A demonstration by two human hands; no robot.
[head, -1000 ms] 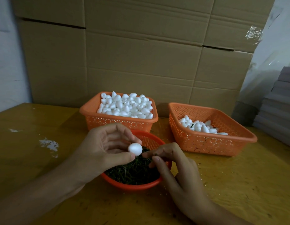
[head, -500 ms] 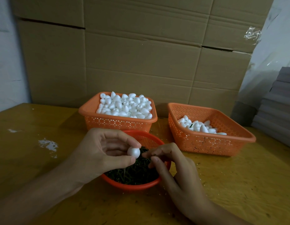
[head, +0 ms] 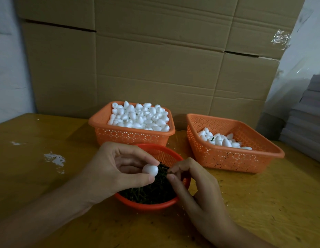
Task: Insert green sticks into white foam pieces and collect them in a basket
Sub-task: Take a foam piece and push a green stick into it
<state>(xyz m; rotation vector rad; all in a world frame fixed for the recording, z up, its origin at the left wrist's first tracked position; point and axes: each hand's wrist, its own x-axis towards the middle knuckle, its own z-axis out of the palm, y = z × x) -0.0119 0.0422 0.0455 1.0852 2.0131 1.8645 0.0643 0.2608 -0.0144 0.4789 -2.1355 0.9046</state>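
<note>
left hand (head: 114, 173) pinched foam piece (head: 150, 170) over stick bowl (head: 146, 206), right hand (head: 198, 192) pinched apparent green stick (head: 168, 171) just beside it; off-centre push judged liable to pierce foam sideways or bend stick.

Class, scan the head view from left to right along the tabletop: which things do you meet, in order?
white smear → full basket of foam pieces → part-filled basket → grey stack
</note>
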